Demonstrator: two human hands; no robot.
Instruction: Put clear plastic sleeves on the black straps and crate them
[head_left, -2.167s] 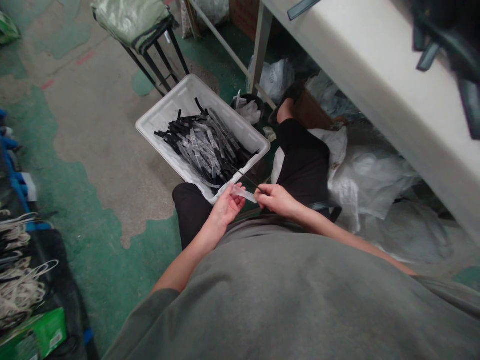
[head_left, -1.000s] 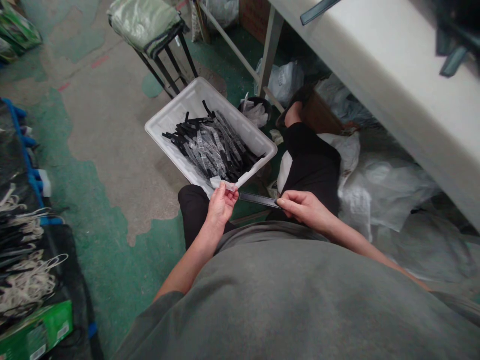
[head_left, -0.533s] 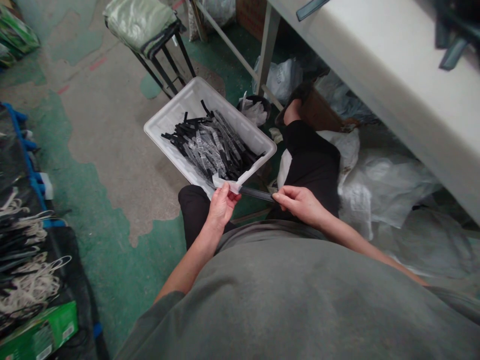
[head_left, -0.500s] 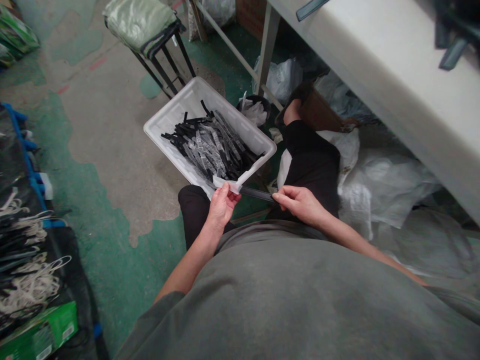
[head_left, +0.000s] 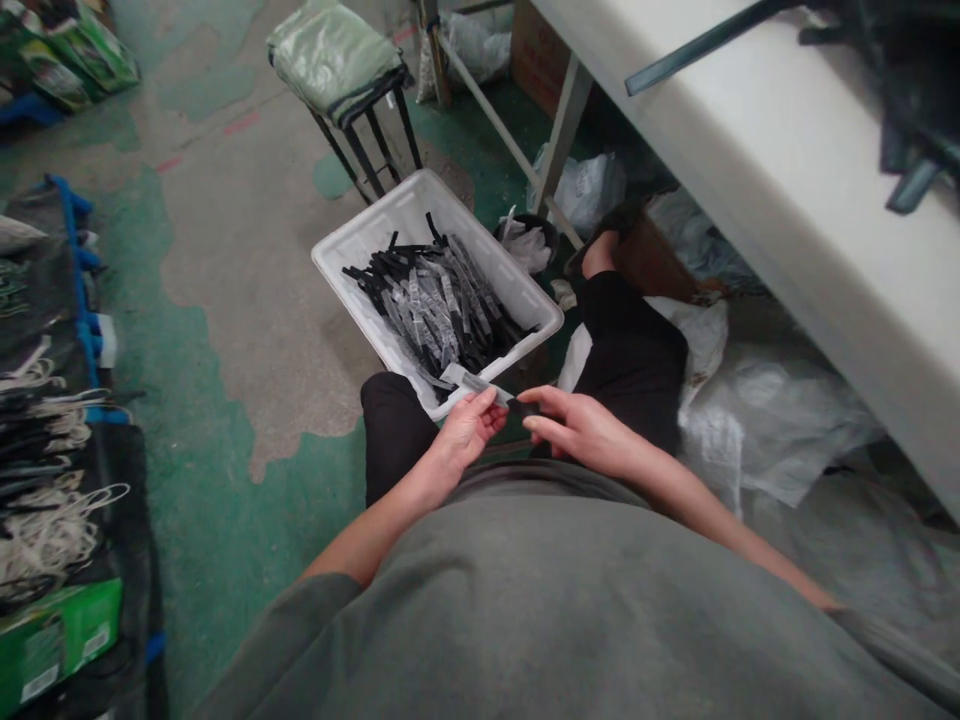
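My left hand (head_left: 466,432) pinches a clear plastic sleeve (head_left: 471,381) just over the near rim of a white plastic bin (head_left: 352,240). A thin black strip (head_left: 523,405) runs into that sleeve, and my right hand (head_left: 574,428) grips its outer end with closed fingers. Both hands hover above my lap, between my black-trousered knees. The bin sits on the floor in front of me and holds several black strips, many in clear sleeves (head_left: 439,305).
A white table (head_left: 780,160) with dark strips on top runs along the right. Plastic bags (head_left: 757,400) lie under it. A stool with a green cushion (head_left: 337,60) stands behind the bin. Dark bundles with white cords (head_left: 45,500) lie at left.
My right hand has pushed the black strip leftward into the sleeve, so little of it shows now. The two hands have come close together. The view has shifted slightly.
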